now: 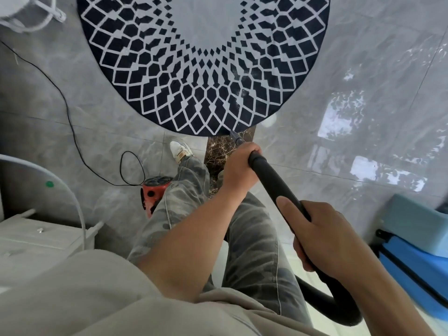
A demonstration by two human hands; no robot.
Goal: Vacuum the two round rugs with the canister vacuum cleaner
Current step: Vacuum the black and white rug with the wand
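You are working on 1 round rug (169, 76), and the metal nozzle (234, 136) sits right at its near rim, so I judge the pass is either at its edge or only starting. Pale smudges show on the dark pattern to the right of centre, which suggests that patch is not yet clean. The task names 2 rugs, but only 1 is in view, so the other presumably remains.

Your left grip (238, 167) is clamped round the front end of the black hose (274, 184), just behind the nozzle. Your right grip (322, 236) is wrapped round the same hose further back, with the thumb lying along it.

Count: 1 rug, 1 hose, 1 nozzle, 1 red canister (155, 191) on the floor beside your left leg, 1 black cord (70, 122) looping to it, and 2 grips.
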